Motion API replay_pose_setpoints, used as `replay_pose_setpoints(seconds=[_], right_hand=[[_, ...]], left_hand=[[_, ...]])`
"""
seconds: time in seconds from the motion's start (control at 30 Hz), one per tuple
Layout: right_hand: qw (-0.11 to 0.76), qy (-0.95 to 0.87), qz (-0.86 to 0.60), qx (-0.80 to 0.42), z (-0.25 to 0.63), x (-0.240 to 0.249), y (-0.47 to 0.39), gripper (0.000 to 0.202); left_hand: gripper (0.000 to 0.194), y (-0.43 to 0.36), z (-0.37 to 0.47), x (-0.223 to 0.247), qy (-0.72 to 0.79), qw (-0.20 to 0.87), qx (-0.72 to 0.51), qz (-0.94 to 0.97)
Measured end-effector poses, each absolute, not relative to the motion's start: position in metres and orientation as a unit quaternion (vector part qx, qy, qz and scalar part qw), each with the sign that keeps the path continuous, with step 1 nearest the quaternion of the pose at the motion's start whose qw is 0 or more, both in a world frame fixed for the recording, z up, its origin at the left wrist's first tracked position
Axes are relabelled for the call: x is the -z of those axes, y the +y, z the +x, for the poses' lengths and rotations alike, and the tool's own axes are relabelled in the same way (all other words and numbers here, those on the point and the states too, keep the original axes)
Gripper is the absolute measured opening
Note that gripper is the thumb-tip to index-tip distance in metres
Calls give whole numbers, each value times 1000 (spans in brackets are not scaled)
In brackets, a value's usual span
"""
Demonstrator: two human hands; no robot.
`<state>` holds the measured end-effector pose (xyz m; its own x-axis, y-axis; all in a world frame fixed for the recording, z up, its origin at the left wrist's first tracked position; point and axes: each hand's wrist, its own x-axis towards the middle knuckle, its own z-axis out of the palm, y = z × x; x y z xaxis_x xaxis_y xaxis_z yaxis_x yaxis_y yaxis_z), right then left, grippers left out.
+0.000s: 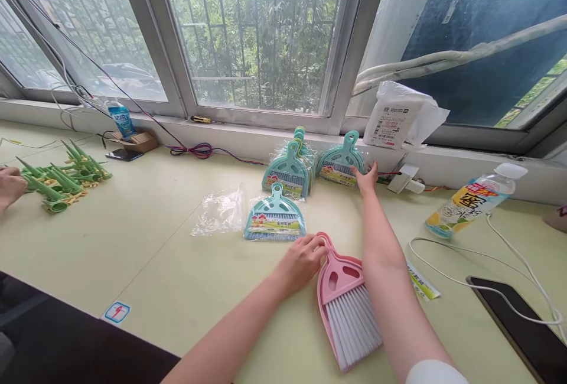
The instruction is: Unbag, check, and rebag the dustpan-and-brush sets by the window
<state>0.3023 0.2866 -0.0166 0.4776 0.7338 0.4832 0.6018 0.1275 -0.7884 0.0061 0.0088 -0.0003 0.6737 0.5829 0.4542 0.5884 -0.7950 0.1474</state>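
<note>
My left hand (305,260) is closed around the handle end of a pink dustpan and brush set (339,277), whose white bristles point toward me. My right hand (367,176) reaches to the wall and grips the right edge of a teal dustpan and brush set (341,162) in clear wrap, thumb on its front. To its left, several wrapped teal sets (287,171) lean upright in a row. One more wrapped teal set (275,218) lies in front of them. A printed label card (423,283) is partly hidden behind my right forearm.
A crumpled clear bag (221,212) lies left of the sets. At right are a drink bottle (473,204), a white cable and a phone (514,325). Another person's hand (11,186) is by green spiky pieces (66,177) at far left.
</note>
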Motion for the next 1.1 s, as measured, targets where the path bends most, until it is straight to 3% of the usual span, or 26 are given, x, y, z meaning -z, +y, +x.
replay_pose_setpoints(seconds=[0.2,0.37,0.43,0.57,0.73,0.83,0.93,1.1], right_hand=[[546,-488,-681,9,316,3,250,62],[416,-579,-685,-150,341,-17,179,30],[371,-605,-662,-242,342,-25,137,32],[307,-647,-599,-359,318,-33,51,44],[211,-719,-533,-394,269,-27,-6,41],[222,-735,-518,-377,249,-22,-13,34],[301,-720,-518,-350,233,-16,-14,31],[437,-647,-533,-327,226,-6,-12,37]], left_hand=[[33,10,5,4,-343,24,272,-898],[24,7,6,-6,-458,4,316,-831],[26,4,5,-13,-498,-45,303,-811],[48,-1,6,-19,-468,-138,205,-849],[43,-2,10,-13,-393,-230,196,-869],[38,2,6,-12,-424,-279,239,-828],[35,5,-4,-15,-426,-379,303,-764],[56,0,-17,-22,-394,-582,278,-654]])
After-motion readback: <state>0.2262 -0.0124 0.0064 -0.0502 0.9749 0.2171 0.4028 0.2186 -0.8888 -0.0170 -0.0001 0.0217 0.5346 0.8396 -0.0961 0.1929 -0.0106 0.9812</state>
